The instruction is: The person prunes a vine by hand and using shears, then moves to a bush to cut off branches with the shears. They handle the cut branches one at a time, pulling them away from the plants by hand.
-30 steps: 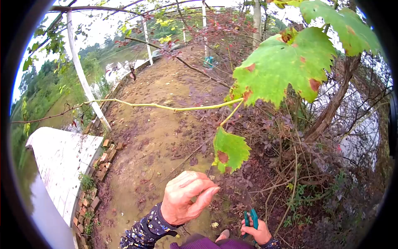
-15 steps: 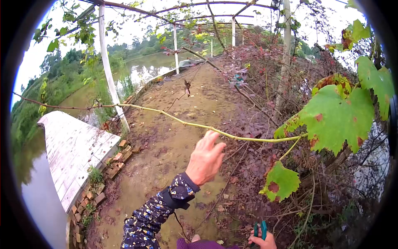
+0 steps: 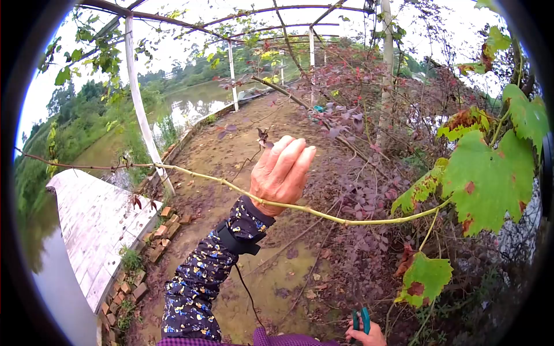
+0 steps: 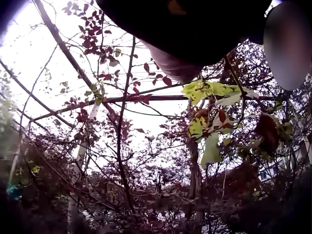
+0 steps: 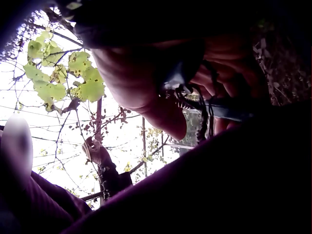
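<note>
In the head view a yellow-green grapevine shoot [image 3: 231,185] crosses in front of my left wrist. My left hand [image 3: 281,176] reaches forward past it, back of the hand toward me, fingers extended and slightly bent, holding nothing visible. Near the fingertips is a dark, shrivelled leaf [image 3: 264,136]. At the shoot's right end hang a large, brown-spotted grape leaf [image 3: 490,176] and a smaller leaf [image 3: 427,278]. Low down, my right hand [image 3: 372,335] grips pruning shears [image 3: 365,320] by their teal handles. The right wrist view shows the shears' handle [image 5: 229,110] against the curled fingers.
A dirt path [image 3: 231,311] runs ahead under a trellis with white posts [image 3: 141,98]. On the left lie a white slab [image 3: 104,225], loose bricks [image 3: 164,230] and water [image 3: 63,288]. Dense reddish shrubs [image 3: 369,190] and twigs line the right side.
My left hand has risen and moved forward, from below the shoot to beyond it. The view has shifted, so the shoot and leaves sit lower and farther right. The right hand keeps its hold.
</note>
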`<state>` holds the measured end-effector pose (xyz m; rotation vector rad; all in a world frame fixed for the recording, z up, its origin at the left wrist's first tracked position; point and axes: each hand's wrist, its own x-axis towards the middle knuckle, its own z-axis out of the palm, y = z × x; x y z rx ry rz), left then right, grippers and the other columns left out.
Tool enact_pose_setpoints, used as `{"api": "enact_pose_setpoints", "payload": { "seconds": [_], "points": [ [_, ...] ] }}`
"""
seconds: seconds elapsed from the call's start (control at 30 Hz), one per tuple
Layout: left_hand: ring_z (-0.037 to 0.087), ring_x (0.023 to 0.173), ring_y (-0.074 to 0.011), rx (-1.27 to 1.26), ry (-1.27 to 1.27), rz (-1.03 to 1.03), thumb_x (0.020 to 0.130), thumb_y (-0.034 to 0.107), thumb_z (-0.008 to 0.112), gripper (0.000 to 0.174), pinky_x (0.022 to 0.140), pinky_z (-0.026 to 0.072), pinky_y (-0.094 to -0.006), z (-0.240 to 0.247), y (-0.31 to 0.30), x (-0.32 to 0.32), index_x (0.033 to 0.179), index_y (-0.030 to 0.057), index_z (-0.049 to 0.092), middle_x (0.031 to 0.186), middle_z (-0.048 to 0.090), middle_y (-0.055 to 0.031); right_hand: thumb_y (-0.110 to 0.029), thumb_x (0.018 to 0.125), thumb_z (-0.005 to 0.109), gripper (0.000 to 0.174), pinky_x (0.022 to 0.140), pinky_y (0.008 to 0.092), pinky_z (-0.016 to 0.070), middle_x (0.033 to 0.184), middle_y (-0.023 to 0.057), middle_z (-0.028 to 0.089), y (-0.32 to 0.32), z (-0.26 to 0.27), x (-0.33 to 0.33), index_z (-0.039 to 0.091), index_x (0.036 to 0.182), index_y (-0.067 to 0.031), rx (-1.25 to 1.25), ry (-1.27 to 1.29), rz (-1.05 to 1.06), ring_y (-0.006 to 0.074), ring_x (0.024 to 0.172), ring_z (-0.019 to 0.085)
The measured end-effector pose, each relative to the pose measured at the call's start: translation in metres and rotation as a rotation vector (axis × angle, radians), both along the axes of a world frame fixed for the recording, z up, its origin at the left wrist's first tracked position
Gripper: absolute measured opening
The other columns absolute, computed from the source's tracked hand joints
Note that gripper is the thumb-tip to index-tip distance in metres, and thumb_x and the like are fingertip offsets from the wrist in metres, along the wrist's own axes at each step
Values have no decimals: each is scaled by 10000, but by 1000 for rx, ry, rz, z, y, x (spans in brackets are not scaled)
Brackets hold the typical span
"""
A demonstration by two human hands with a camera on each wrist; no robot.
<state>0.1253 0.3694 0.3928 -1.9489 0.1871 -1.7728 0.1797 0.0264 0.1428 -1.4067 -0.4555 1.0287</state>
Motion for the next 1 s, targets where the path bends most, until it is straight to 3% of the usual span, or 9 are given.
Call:
{"api": "enact_pose_setpoints", "payload": {
  "seconds": [0.13,0.23,0.4,0.47,0.63,0.77,0.9,1.0],
  "points": [
    [476,1163,-285,-23,-148,111,740,-55,549,401,952,395,-386,29,10,3,1126,55,571,1207,518,-110,-152,789,653,251,490,231,429,693,47,603,3,-9,-1,556,975,-15,5,-38,15,111,555,564],
    [452,1184,-286,-50,-192,320,745,-24,558,419,981,364,-387,51,17,5,1156,63,551,1233,497,-108,-159,790,655,264,479,224,414,688,40,599,5,-8,1,550,985,-15,-11,14,60,103,539,544],
    [444,1164,-290,-181,-84,460,751,43,579,444,954,373,-397,52,46,10,1190,72,521,1258,460,-110,-146,798,640,223,466,217,397,700,35,598,6,-8,0,544,957,-23,-51,65,64,91,517,517],
    [477,1067,-310,-198,-83,515,732,48,587,446,861,411,-403,43,56,8,1173,53,516,1220,452,-129,-148,800,640,214,472,220,401,703,36,601,6,-13,-1,549,948,-23,-46,52,52,91,526,522],
    [480,978,-318,-363,-4,590,711,46,604,447,814,412,-408,8,63,-15,1149,38,518,1137,439,-154,-152,805,632,200,498,228,417,712,39,610,9,-15,-1,567,937,-16,-128,55,56,99,568,552],
    [442,1052,-317,-472,17,689,680,18,618,481,854,398,-400,-41,68,-43,1151,47,522,1130,432,-155,-144,805,626,191,526,231,435,717,44,618,17,-14,2,575,931,-11,-104,-25,97,113,602,576],
    [350,1240,-377,-513,-18,634,641,-35,565,544,990,337,-470,-89,64,-67,1177,29,503,1201,423,-204,-134,805,618,187,542,242,449,721,51,621,29,-18,4,571,930,-2,-153,-66,153,119,611,582],
    [321,1271,-398,-594,77,658,695,-77,507,626,1041,314,-461,-121,50,-68,1301,-44,351,1308,356,-239,-124,814,610,176,568,253,458,735,65,622,44,-21,5,572,921,10,-171,13,218,135,629,588]
  ]
}}
